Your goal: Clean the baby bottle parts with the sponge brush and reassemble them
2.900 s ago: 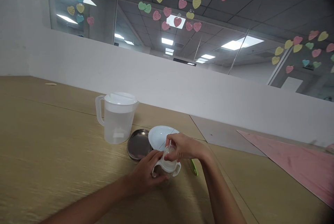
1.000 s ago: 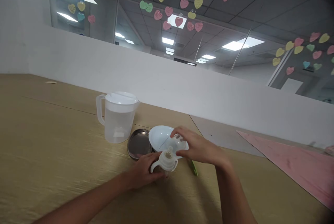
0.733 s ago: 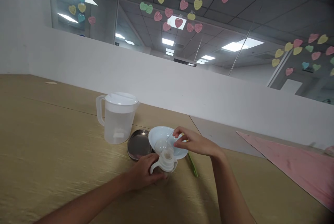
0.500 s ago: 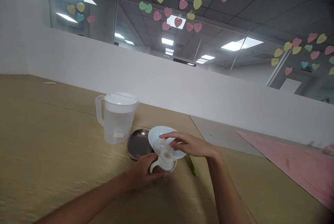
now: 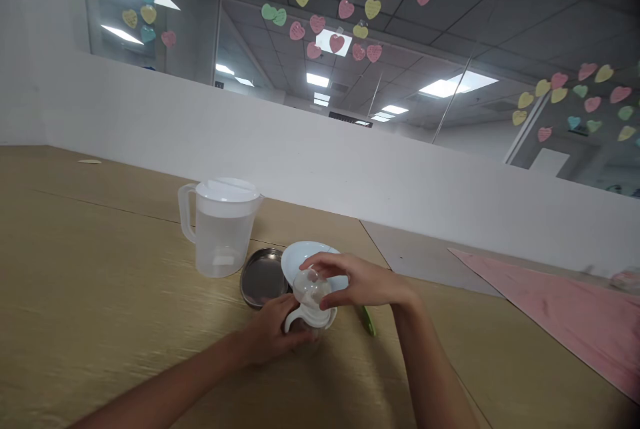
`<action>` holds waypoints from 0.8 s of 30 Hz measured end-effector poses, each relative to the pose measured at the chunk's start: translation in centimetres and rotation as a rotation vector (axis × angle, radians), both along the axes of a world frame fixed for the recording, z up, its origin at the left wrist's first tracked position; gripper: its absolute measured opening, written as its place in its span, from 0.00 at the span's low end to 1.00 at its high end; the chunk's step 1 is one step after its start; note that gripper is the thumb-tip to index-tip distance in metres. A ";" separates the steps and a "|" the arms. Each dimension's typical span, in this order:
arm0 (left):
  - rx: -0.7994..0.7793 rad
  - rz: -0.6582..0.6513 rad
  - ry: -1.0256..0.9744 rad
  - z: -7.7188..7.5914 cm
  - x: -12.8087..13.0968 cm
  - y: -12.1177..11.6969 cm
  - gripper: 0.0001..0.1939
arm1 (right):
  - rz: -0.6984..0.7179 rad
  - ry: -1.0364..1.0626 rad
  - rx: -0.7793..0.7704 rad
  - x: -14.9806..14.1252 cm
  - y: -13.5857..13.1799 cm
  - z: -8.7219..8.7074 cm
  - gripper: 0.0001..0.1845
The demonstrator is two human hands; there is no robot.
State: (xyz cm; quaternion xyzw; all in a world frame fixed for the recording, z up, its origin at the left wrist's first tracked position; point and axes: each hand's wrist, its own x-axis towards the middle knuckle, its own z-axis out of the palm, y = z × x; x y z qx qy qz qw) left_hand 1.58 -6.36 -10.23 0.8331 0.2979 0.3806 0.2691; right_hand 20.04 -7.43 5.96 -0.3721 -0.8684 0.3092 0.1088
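A baby bottle with a white collar and white side handles stands on the table. My left hand is closed around its left side, by one handle. A clear domed cap sits over the bottle's top, and the fingers and thumb of my right hand grip it from the right. Whether the cap is seated on the collar I cannot tell. Just behind are a pale bowl, partly covered by my right hand, and a round metal dish, close to my left fingers.
A lidded translucent pitcher stands at the back left. Right of the bottle lies a slim green object, partly hidden by my right hand. A pink cloth or mat covers the right side, and a white wall closes off the back.
My right hand has brought the clear cap from behind the bottle's open top to over it. The left hand keeps its hold. The view has shifted slightly.
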 end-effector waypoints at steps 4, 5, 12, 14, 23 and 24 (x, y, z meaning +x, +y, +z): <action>0.003 -0.010 0.009 0.0 -0.1 0.0 0.27 | -0.070 0.126 0.046 0.1 -0.1 0.4 0.28; 0.003 -0.014 0.006 0.0 -0.2 0.0 0.28 | -0.127 0.134 0.083 0.2 0.1 0.3 0.28; -0.012 -0.012 0.014 0.0 -0.1 0.1 0.31 | -0.472 -0.347 0.193 0.9 3.0 -2.3 0.25; -0.002 -0.012 0.018 -0.1 -0.1 0.1 0.32 | -0.393 -0.467 0.132 0.8 3.7 -3.0 0.22; 0.001 -0.016 0.008 0.0 -0.1 0.1 0.32 | -0.263 -0.522 0.064 0.7 5.7 -5.5 0.25; -0.002 -0.022 0.009 0.1 -0.1 0.0 0.32 | -0.255 -0.528 0.058 0.8 5.9 -5.8 0.25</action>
